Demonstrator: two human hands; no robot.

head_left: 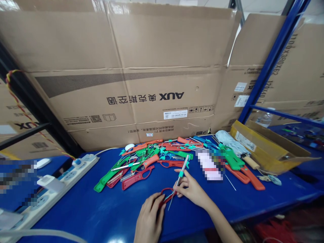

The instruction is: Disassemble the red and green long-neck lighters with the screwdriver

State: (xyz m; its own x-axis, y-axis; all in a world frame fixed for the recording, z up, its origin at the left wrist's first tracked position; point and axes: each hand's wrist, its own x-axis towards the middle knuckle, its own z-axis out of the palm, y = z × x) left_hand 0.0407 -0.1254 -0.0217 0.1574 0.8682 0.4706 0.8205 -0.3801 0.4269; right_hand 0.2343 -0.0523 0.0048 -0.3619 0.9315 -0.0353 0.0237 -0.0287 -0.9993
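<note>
Fingers (pixel 184 178) of the right hand (pixel 192 190) are closed in a pinch on a thin metal rod (pixel 184 165), gripping just below a teal clip (pixel 180 174) that sits on the rod. The rod is tilted, its top end leaning up and right toward the pile and its lower tip pointing down-left to the desk (pixel 101 209). The right forearm comes in from the lower right edge, wrist straight, palm turned down and left.

The left hand (pixel 149 217) comes up from the bottom edge, back of the hand to the camera. Its fingers (pixel 155 199) are curled and closed on a red handle (pixel 167 193), a looped plastic piece that lies low on the desk between the two hands. The rod's lower part crosses the red handle; whether it passes through the loop or over it cannot be told.

Both hands work near the front edge of the blue desk, close together, fingertips almost touching.

Just behind them is a pile of handles (pixel 152 158) in red, green and blue, mixed with more rods and teal clips. A long green handle (pixel 106 179) lies at the pile's left end. A white power strip (pixel 68 175) runs diagonally on the left. A grey cloth (pixel 231 141) and an open yellow box (pixel 265 148) are at right, near a blue shelf post (pixel 268 64). Large cardboard boxes (pixel 126 67) stand along the back.
</note>
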